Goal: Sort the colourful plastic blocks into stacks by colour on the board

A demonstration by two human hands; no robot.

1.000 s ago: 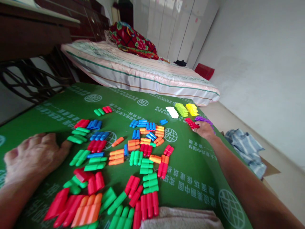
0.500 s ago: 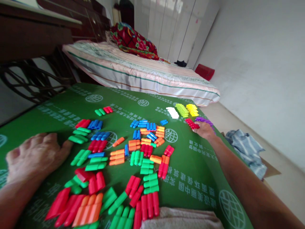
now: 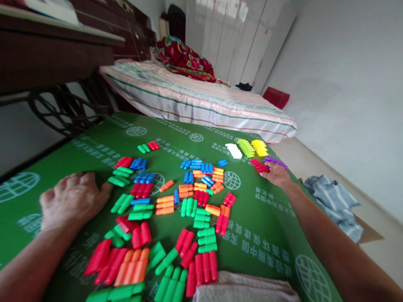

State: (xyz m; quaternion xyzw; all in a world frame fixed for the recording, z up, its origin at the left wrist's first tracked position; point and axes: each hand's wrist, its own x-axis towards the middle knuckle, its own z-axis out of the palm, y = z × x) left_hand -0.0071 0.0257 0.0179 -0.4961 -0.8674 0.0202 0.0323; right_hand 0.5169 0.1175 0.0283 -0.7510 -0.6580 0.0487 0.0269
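Note:
My left hand (image 3: 74, 199) lies palm down on the green table (image 3: 264, 209), fingers stretched out, its thumb near a pair of green plastic pieces (image 3: 119, 181). At the far right my right hand (image 3: 276, 173) has its fingers closed at the end of a row of red plastic pieces (image 3: 258, 165). Part of that row is hidden by the fingers. Just beyond the hand sits a row of purple pieces (image 3: 277, 162). White pieces (image 3: 233, 151), light green pieces (image 3: 246, 148) and yellow pieces (image 3: 260, 148) stand in neat rows close by.
Many bullet-shaped blue, orange, red and green pieces (image 3: 132, 266) are spread in small groups over the table's middle and front. A folded grey cloth (image 3: 245, 287) lies at the near edge. A bed (image 3: 201, 98) stands behind, and striped fabric (image 3: 330, 205) lies at the right.
The view has swung slightly, so the table and pieces appear farther right. Both hands keep nearly the same places on the table, the right one still at the red row.

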